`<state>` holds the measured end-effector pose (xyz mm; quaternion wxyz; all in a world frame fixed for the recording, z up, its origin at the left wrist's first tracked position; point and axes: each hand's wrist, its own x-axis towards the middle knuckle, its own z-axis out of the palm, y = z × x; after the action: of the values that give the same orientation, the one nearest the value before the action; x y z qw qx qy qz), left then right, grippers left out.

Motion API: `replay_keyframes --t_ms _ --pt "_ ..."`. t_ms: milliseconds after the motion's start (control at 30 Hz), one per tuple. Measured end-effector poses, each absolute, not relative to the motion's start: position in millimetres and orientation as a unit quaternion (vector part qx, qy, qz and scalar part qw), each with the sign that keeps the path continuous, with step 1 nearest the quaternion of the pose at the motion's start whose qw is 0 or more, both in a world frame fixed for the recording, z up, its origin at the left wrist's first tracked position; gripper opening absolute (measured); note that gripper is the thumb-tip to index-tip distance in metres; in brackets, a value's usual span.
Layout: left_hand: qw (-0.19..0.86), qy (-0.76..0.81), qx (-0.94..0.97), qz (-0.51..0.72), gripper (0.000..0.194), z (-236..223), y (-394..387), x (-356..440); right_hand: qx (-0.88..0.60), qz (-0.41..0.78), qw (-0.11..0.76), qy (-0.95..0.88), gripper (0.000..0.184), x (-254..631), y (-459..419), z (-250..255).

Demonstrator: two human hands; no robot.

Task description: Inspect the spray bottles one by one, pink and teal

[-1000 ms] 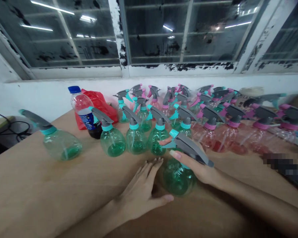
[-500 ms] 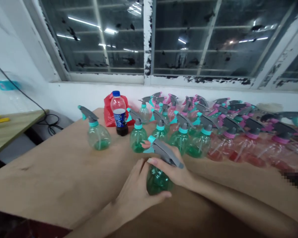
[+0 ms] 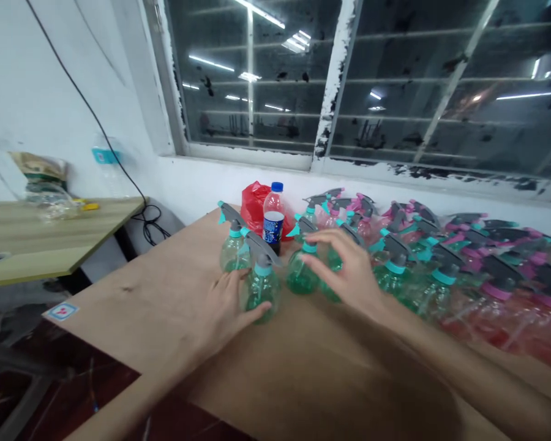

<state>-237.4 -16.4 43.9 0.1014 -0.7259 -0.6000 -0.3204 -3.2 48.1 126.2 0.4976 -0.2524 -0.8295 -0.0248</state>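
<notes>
A clear round spray bottle with a grey and turquoise trigger head and green liquid low inside stands upright on the table. My left hand is wrapped round its lower body, thumb in front and the other fingertips partly hidden behind. My right hand has thumb and fingers at the turquoise collar of a second green spray bottle, which stands just to the right. Directly behind the bottle at my left hand is a third one of the same kind.
Several spray bottles with turquoise or pink collars crowd the right side of the wooden table. A blue-capped drink bottle and a red plastic bag stand at the back. To the left is another table with a black cable beside it.
The spray bottle I held in both hands has moved left and now stands upright in front of another one. My right hand has left it for a neighbouring bottle. The view has turned left.
</notes>
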Motion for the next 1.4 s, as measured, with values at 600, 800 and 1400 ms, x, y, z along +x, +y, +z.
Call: replay_keyframes --t_ms 600,800,1400 --pt "0.189 -0.643 -0.712 -0.209 0.058 78 40 -223 -0.405 -0.276 0.251 -0.835 0.037 -26 111 136" --pt "0.204 -0.639 -0.703 -0.238 0.07 72 26 -225 -0.391 -0.246 0.257 -0.849 0.037 -19 99 139" --pt "-0.134 -0.507 -0.796 -0.303 0.059 47 -63 -104 -0.366 -0.113 0.302 -0.873 0.03 75 -12 136"
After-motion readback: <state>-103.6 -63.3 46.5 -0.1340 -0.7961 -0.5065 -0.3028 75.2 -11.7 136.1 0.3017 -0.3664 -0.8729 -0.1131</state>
